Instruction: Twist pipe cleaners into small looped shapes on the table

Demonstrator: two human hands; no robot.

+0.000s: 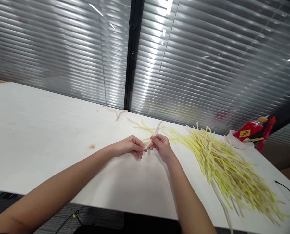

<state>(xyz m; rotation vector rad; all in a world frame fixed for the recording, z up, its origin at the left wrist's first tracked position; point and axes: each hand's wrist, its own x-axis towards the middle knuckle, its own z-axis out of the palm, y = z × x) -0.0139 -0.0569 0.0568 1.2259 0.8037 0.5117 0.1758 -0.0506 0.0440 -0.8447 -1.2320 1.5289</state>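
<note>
Between my two hands, over the middle of the table, is a cream pipe cleaner (157,128), apparently more than one strand laid together. My left hand (134,147) pinches its lower end between thumb and fingers. Higher up, my right hand (161,146) grips it, and the free end sticks up past the fingertips. Loose yellow pipe cleaners (145,127) lie on the table just behind the hands. To the right spreads a large heap of yellow and cream pipe cleaners (222,162). The parts inside my fingers are hidden.
On the white table (49,130), a bent cream strand (118,114) lies near the back edge. At the back right, a white bowl (234,142) stands with a red bottle (248,130). Behind the table rises a glass partition with blinds (86,55). A black cable (287,188) lies far right.
</note>
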